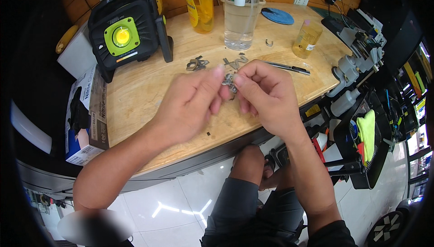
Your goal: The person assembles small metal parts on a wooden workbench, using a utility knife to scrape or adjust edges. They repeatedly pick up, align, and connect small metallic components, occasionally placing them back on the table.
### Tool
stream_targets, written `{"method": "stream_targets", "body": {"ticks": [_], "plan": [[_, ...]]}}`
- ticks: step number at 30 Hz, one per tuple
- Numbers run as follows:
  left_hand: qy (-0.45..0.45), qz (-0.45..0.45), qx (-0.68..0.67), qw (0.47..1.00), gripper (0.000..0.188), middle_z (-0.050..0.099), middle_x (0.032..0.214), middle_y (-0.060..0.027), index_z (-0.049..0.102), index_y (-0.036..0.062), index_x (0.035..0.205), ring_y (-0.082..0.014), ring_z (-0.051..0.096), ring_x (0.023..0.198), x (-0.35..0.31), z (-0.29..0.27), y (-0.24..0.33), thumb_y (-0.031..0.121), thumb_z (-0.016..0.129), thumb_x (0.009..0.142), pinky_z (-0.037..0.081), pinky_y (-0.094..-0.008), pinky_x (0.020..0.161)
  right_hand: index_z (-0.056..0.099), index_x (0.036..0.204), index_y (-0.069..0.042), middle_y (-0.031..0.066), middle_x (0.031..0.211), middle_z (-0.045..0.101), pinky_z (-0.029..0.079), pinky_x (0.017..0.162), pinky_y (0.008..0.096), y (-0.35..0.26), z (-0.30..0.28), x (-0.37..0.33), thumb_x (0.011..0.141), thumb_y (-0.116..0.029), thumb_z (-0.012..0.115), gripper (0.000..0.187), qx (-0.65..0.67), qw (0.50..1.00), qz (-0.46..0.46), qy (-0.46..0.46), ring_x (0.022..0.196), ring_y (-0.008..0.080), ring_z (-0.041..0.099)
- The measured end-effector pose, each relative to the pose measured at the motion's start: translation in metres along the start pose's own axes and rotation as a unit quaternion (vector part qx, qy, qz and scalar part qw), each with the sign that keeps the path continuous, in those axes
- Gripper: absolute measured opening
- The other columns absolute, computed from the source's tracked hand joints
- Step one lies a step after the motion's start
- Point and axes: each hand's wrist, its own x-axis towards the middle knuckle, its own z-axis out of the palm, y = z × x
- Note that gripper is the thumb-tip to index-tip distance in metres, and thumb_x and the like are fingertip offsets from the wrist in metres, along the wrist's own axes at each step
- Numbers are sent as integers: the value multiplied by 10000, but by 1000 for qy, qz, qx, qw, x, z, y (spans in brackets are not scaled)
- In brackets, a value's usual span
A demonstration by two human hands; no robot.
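Observation:
Between the fingertips of both hands is a small grey metal emblem piece (229,82), pinched over the wooden table. My left hand (192,94) grips its left side with thumb and finger, while my right hand (266,91) pinches its right side. Its exact shape is partly covered by the fingers. Just beyond the hands lie several loose grey letter-like pieces (197,63), with more such pieces (241,59) nearer the middle. A slim knife or pen (289,67) with a silver body rests beside my right hand.
A work lamp (124,34) stands at the left, above a glove box (88,120). At the back are a yellow bottle (199,7) and a clear spray bottle (240,25). Further right sit a blue round pad (277,16), a small amber bottle (307,39) and a black tool cart (368,156).

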Motion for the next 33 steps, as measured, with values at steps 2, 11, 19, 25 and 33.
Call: {"method": "stream_targets", "body": {"ticks": [2, 11, 19, 25, 33], "plan": [[38, 34, 6, 999, 425, 579, 711, -3, 643, 19, 939, -72, 496, 590, 2, -1, 1, 354, 462, 1128, 415, -252, 547, 632, 974, 15, 12, 783, 628, 436, 531, 214, 0, -1, 0, 1025, -84, 654, 113, 8, 1000, -6, 0, 600, 48, 559], [31, 91, 22, 995, 194, 647, 826, 13, 672, 5, 1029, -23, 537, 716, 9, -2, -5, 193, 634, 1058, 431, -211, 622, 640, 967, 18, 7, 762, 618, 422, 518, 213, 3, 1, 0, 1038, -108, 655, 146, 17, 1000, -12, 4, 582, 43, 547], [52, 82, 48, 994, 195, 672, 847, 5, 715, 20, 1084, -28, 542, 686, 6, -3, -3, 197, 636, 1063, 424, -206, 595, 636, 954, 18, 3, 742, 610, 410, 507, 214, 4, 3, -1, 1046, -118, 650, 165, 18, 999, -24, 20, 572, 37, 534], [85, 140, 149, 975, 148, 680, 822, 25, 736, 24, 1078, -12, 536, 674, 5, -9, 1, 144, 701, 1000, 399, -199, 567, 629, 927, 18, -15, 723, 606, 396, 499, 207, 5, 4, -1, 1027, -92, 670, 154, 5, 999, -14, 42, 574, 13, 523], [87, 175, 237, 952, 95, 702, 808, -15, 756, 22, 985, -41, 555, 618, 3, -8, 5, 83, 745, 913, 410, -223, 521, 644, 858, 3, -37, 723, 617, 393, 529, 184, 15, 7, 1, 983, -81, 724, 170, -33, 996, -53, 63, 626, -16, 505]]}}
